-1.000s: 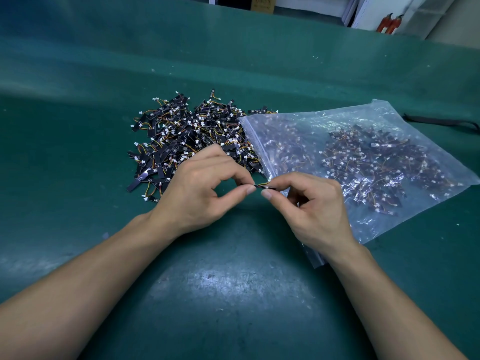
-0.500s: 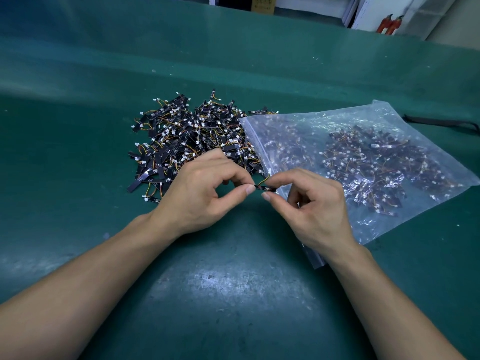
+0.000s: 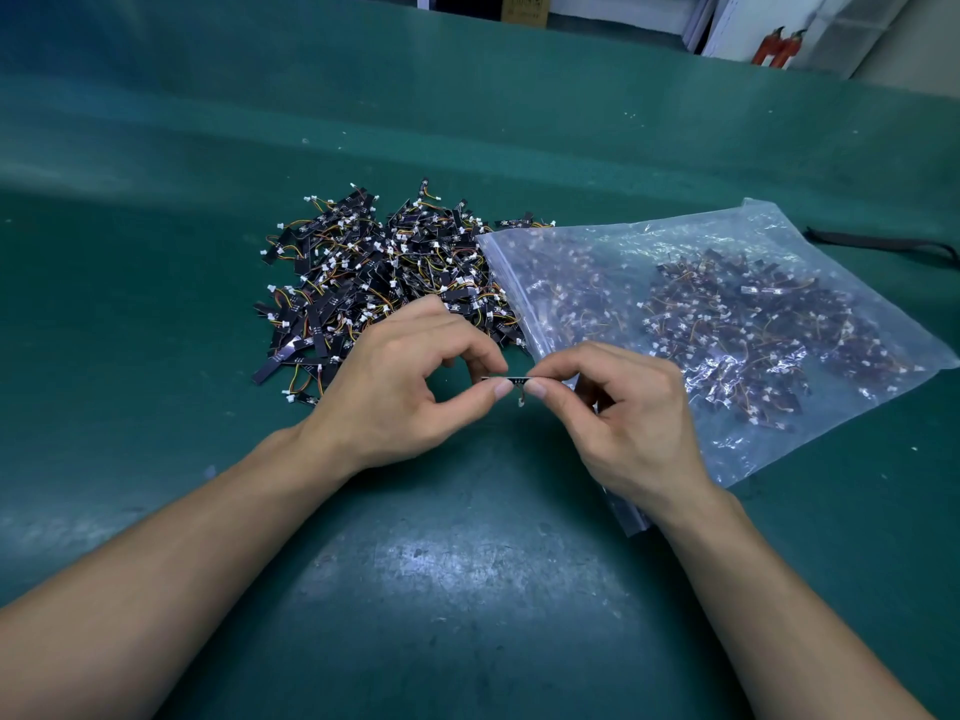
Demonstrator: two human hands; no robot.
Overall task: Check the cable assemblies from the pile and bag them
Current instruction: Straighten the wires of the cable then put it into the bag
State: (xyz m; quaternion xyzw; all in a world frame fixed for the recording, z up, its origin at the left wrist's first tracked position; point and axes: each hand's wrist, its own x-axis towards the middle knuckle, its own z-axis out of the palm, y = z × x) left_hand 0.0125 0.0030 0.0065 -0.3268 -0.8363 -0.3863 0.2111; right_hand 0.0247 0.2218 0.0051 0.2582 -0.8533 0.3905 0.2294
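Checking step — left hand (image 3: 410,387) and right hand (image 3: 618,413) pinch one cable assembly (image 3: 511,379) by its ends at frame centre; next, into the bag (image 3: 727,324) — mouth needs lifting.

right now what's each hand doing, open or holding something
left hand: pinches one end of a cable assembly
right hand: pinches the other end of the same cable assembly

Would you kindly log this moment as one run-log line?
step: check; left hand, right hand: pinch small black cable assembly; loose pile: unbagged; clear plastic bag: partly filled
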